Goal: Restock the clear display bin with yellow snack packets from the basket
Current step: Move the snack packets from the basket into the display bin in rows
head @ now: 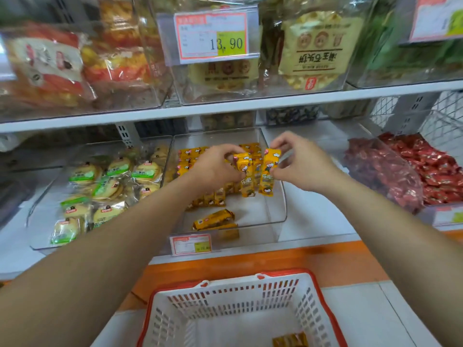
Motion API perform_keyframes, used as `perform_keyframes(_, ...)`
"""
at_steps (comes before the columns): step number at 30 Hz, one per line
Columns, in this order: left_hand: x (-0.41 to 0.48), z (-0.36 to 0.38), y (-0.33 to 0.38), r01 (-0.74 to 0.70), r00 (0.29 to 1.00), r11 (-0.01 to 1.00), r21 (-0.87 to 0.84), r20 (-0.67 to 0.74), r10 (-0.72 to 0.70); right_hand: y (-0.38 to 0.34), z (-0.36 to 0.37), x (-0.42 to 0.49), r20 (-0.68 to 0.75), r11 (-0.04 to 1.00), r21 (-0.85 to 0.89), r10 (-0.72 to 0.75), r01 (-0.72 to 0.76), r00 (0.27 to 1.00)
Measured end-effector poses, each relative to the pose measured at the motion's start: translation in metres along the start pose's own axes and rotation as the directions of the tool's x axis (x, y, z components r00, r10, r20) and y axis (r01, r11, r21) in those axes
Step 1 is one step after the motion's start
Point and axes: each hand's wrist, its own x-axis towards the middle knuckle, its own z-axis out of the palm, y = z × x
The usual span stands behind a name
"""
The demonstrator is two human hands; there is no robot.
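Head view: both hands were above the middle of the clear bin (282,196), each clamped on 1 snack. The left hand (215,169) curled round the upper half of a yellow packet (245,175) held upright. The right hand (298,164) pinched a second packet (269,171) at its top corner and side edge, just beside the first; I could not tell whether the 2 touched.

At the back of the bin stood rows of packets (188,159), and loose packets (214,219) lay flat near its front wall. In front of and below the bin sat the basket (225,291), with a few last packets (290,340) in its near corner.

The packets looked small, light and glossy, so probably slippery and crinkly, perhaps with brittle contents. A light pinch across the long sides seemed safer than the sealed ends.
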Motion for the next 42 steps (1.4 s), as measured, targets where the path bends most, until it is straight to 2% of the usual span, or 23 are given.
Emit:
perform_keyframes(3, 0.016, 0.005, -0.005, -0.034, 0.999, 0.965, 0.260, 0.010, 0.032, -0.006, 0.003, 0.037, 0.115, 0.946, -0.304, -0.081, 0.113, 0.990)
perform_keyframes(5, 0.026, 0.008, -0.011, -0.045, 0.999, 0.927, 0.373, 0.017, 0.042, -0.008, 0.009, 0.056, 0.206, 0.879, -0.448, -0.077, 0.164, 0.976)
perform_keyframes(11, 0.038, 0.015, -0.044, -0.031, 0.997, 0.823, 0.567, -0.039, 0.064, -0.008, 0.048, 0.087, 0.387, 0.773, -0.590, 0.017, 0.233, 0.922)
perform_keyframes(15, 0.035, 0.020, -0.067, 0.036, 0.995, 0.816, 0.576, -0.100, 0.027, -0.004, 0.066, 0.095, 0.392, 0.728, -0.642, 0.044, 0.239, 0.919)
perform_keyframes(21, 0.033, 0.028, -0.077, 0.071, 0.982, 0.851, 0.521, -0.186, 0.032, -0.003, 0.085, 0.097, 0.312, 0.679, -0.702, 0.023, 0.214, 0.950)
perform_keyframes(24, 0.031, 0.031, -0.079, 0.083, 0.965, 0.856, 0.510, -0.256, 0.059, 0.000, 0.090, 0.098, 0.296, 0.621, -0.748, -0.003, 0.234, 0.955)
perform_keyframes(30, 0.024, 0.026, -0.069, 0.074, 0.966, 0.843, 0.533, -0.250, 0.073, -0.002, 0.086, 0.090, 0.261, 0.520, -0.814, -0.067, 0.257, 0.963)
perform_keyframes(33, 0.007, 0.014, -0.055, 0.011, 0.960, 0.907, 0.422, -0.257, 0.108, -0.010, 0.071, 0.075, 0.194, 0.593, -0.779, -0.079, 0.203, 0.978)
perform_keyframes(36, -0.012, 0.009, -0.051, -0.002, 0.995, 0.960, 0.279, -0.097, 0.031, -0.009, 0.052, 0.046, 0.057, 0.761, -0.636, -0.113, 0.123, 0.992)
perform_keyframes(39, -0.023, 0.017, -0.057, 0.026, 0.974, 0.921, 0.388, 0.196, -0.110, 0.002, 0.044, 0.004, -0.116, 0.905, -0.423, -0.098, 0.041, 0.988)
perform_keyframes(42, -0.022, 0.029, -0.067, 0.047, 0.918, 0.880, 0.473, 0.327, -0.225, 0.020, 0.048, -0.031, -0.192, 0.958, -0.282, -0.013, -0.042, 0.981)
